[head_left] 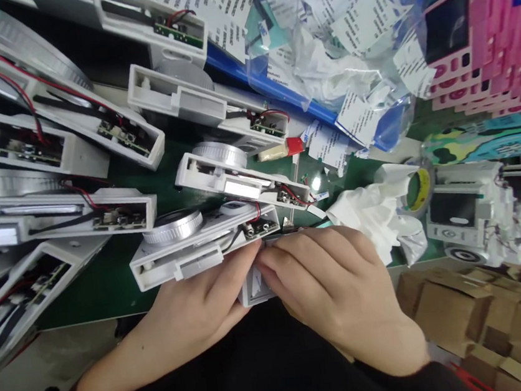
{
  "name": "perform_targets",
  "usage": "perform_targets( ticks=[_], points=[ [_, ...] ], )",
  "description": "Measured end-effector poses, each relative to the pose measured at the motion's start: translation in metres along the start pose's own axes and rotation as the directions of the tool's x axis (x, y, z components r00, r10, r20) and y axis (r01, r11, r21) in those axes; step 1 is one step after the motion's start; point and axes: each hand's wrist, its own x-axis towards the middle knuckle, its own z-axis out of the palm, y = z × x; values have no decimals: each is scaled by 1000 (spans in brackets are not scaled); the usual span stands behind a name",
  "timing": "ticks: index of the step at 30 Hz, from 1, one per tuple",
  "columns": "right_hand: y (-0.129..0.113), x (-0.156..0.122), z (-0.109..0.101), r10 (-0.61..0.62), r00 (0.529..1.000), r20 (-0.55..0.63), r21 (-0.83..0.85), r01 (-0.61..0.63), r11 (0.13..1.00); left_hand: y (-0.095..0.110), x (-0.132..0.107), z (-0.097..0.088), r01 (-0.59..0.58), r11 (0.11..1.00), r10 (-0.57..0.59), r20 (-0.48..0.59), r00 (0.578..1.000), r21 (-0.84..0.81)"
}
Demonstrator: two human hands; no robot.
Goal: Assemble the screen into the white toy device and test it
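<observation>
My left hand (202,309) and my right hand (337,293) meet at the table's near edge. Between them is a pale grey plastic housing part (256,285), mostly covered by my fingers. The left fingers close on it from the left, while the right fingers and thumb pinch over its right side. Just above my left hand lies a white plastic housing (200,246) with a ribbed silver ring and a small circuit board with red wires. Beyond it sits a similar white housing (244,181). Fine detail at the fingertips is hidden.
Several more white housings (116,215) crowd the left. A plastic bag of peeled backing papers (341,35) stands at the back, near a red-capped small item (293,146). Right are crumpled white paper (365,208), a tape roll (419,187), pink devices (463,40) and cardboard boxes (452,311).
</observation>
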Motion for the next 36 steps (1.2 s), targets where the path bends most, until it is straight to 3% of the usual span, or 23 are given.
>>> perform_targets(
  ticks=[5, 15, 27, 36],
  points=[
    [10, 3, 2, -117, 993, 16, 43, 117, 992, 0, 2, 0, -16, 999, 17, -20, 1000, 33],
    [9, -14, 4, 6, 999, -41, 168, 1, 986, 0, 1, 0, -27, 999, 28, -26, 999, 32],
    [13, -13, 11, 2, 1000, -19, 272, 3, 962, 0, 3, -4, -56, 993, 58, -20, 998, 100],
    [13, -14, 14, -35, 998, -46, 238, 45, 970, 0, 5, -4, -69, 992, 71, -18, 997, 108]
  ],
)
